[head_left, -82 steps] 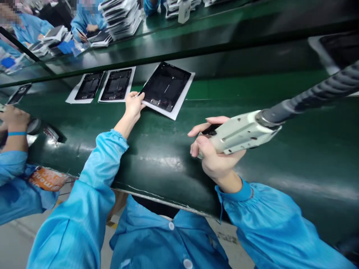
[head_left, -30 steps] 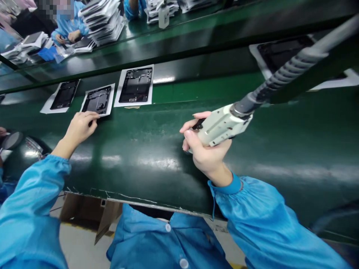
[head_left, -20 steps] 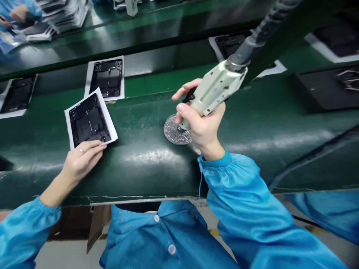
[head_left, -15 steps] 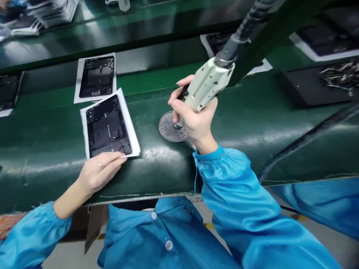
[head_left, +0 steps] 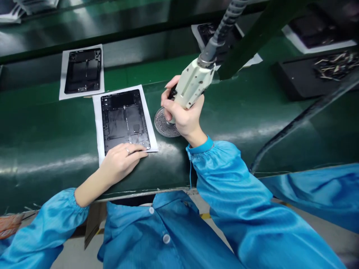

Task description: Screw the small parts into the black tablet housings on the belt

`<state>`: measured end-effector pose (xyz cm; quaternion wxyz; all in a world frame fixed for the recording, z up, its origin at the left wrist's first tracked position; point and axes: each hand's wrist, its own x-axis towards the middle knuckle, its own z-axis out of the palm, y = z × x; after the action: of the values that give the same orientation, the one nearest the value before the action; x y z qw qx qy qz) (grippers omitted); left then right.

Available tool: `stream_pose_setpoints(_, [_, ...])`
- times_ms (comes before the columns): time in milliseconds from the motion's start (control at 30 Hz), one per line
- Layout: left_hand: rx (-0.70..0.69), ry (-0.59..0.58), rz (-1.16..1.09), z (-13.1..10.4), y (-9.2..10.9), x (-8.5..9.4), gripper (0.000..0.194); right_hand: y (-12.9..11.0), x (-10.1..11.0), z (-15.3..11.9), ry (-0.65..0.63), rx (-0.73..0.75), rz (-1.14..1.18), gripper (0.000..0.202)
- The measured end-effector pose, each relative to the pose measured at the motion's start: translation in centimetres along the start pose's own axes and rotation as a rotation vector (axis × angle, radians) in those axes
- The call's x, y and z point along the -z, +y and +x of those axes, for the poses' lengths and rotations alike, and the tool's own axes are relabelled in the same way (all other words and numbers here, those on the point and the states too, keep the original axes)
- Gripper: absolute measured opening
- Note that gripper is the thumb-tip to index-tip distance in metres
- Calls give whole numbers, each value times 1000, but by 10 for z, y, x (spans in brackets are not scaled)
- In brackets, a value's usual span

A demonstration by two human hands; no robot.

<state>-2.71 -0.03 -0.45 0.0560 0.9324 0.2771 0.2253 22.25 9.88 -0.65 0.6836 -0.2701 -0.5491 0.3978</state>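
My left hand (head_left: 123, 160) rests at the lower edge of a black tablet housing (head_left: 126, 119), fingers stretched along its near edge and the white sheet (head_left: 153, 144) beneath. In my right hand (head_left: 186, 114) is a pale handheld power tool (head_left: 194, 84), gripped around its body, with a ribbed hose running up from it. Under the tool's tip lies a round, perforated metal dish (head_left: 164, 125) on the green bench, just right of the housing. My fingers partly hide the dish and tip.
Another housing (head_left: 83, 71) on white paper lies behind to the left. At the right are more housings (head_left: 316, 30) and a black tray (head_left: 301, 80) with small parts. A dark cable (head_left: 291, 121) crosses the bench; a green post stands behind the tool.
The near housing and its sheet have shifted right and turned straighter, along with my left hand, now closer to the dish. My right hand still holds the tool over the dish.
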Motion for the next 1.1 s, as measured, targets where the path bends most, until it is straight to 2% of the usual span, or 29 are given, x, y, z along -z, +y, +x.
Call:
stream_pose_setpoints(100, [98, 23, -18, 12, -3, 3, 15, 4, -1, 0, -8, -4, -70, 52])
stream_pose_setpoints(200, [244, 16, -9, 26, -20, 3, 16, 7, -1, -1, -4, 4, -114, 57])
stream_pose_setpoints(333, [464, 10, -69, 34, -47, -4, 23, 8, -1, -2, 16, 0, -138, 54])
stream_pose_setpoints(433, [528, 12, -111, 31, -55, -10, 30, 6, 0, -2, 7, 31, -91, 48])
stream_pose_setpoints(633, [545, -34, -134, 28, -52, -13, 29, -3, 3, -2, 16, 32, -115, 51])
stream_pose_setpoints(833, [566, 30, -190, 33, -47, -15, 23, -10, -2, -4, 82, 87, -235, 62])
stream_pose_setpoints(933, [470, 57, -183, 34, -40, -17, 12, -12, -8, -7, 102, 84, -280, 68])
stream_pose_setpoints(1000, [393, 42, -164, 33, -35, -17, 12, -12, -11, -8, 105, 91, -272, 69])
stream_pose_setpoints(1100, [302, -11, -141, 32, -28, -15, 15, -12, -12, -10, 76, 122, -191, 59])
